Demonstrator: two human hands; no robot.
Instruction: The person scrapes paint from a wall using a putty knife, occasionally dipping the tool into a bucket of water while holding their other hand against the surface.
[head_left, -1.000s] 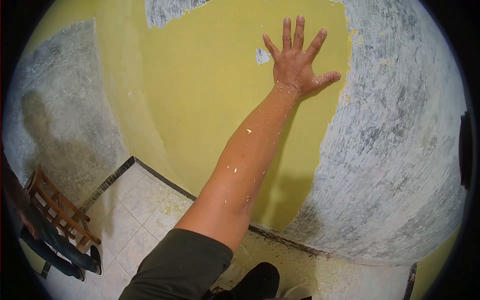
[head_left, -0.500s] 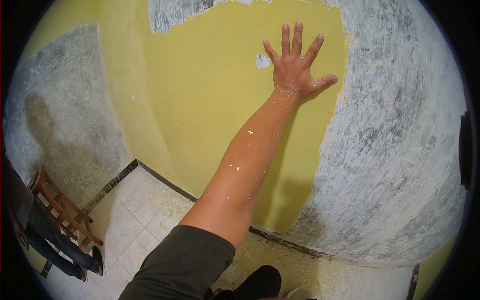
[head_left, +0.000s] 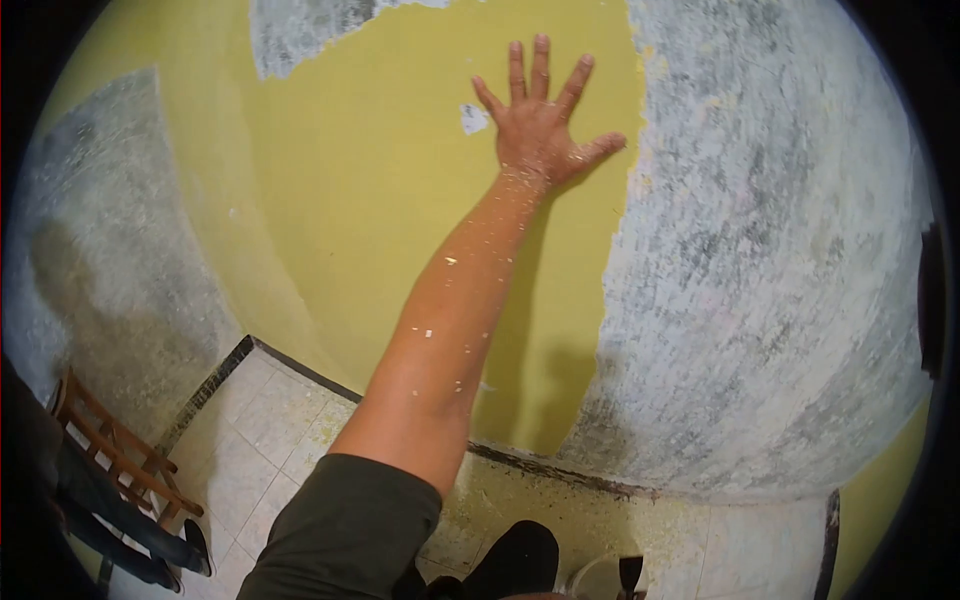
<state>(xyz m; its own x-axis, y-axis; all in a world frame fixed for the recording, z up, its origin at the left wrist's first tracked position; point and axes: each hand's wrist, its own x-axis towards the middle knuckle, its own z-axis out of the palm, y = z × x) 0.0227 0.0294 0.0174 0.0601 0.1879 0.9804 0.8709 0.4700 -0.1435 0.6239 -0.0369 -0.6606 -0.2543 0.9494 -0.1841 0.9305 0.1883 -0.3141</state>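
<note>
My left hand (head_left: 540,132) lies against a yellow painted wall (head_left: 370,200) with its fingers spread wide, palm toward the surface. Pale paint flakes dot the wrist and forearm. Just left of the little finger is a small bare patch (head_left: 473,119) where the paint is gone. The thumb tip comes close to the ragged paint edge, beyond which a scraped grey-white area (head_left: 760,250) covers the right side. At the bottom edge, a dark flat blade-like shape (head_left: 630,572) pokes into view. My right hand is out of sight.
Lower left, another person (head_left: 105,505) in dark clothes stands beside a wooden stool (head_left: 125,450). Flakes litter the tiled floor (head_left: 240,440) along the dark skirting (head_left: 305,370). A pale round container (head_left: 595,580) sits near my dark-clothed leg (head_left: 515,560).
The view has shifted, so wall and hand appear farther left. My left hand keeps its place on the wall. The dark blade-like shape has appeared at the bottom.
</note>
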